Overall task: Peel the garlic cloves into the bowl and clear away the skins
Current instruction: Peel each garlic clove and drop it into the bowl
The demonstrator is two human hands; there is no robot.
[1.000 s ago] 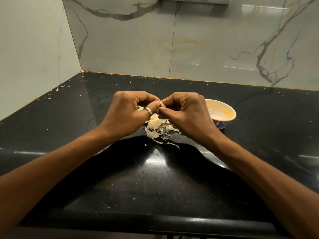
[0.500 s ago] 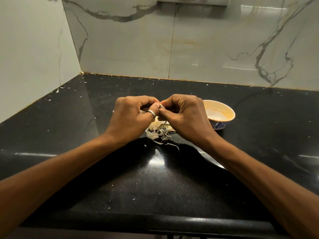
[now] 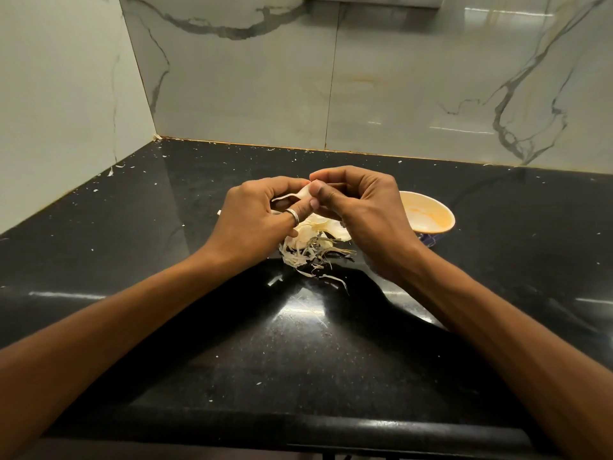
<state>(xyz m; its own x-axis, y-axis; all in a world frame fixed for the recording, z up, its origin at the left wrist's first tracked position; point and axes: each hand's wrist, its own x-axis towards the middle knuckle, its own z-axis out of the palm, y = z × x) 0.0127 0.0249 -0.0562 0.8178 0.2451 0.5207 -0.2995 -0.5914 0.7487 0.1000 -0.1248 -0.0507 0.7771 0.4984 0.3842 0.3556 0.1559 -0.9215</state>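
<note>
Black counter walled back, left; left hand, right hand pinch likely clove.

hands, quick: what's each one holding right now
Left hand: fingers curled, pinching the garlic clove.
Right hand: fingers curled, pinching the same garlic clove from the other side.

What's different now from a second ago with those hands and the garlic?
Not much. The left hand and right hand still pinch the garlic clove, but their fingers have loosened and a pale strip of skin now peels out toward the left. The skin pile and bowl stayed put.
</note>
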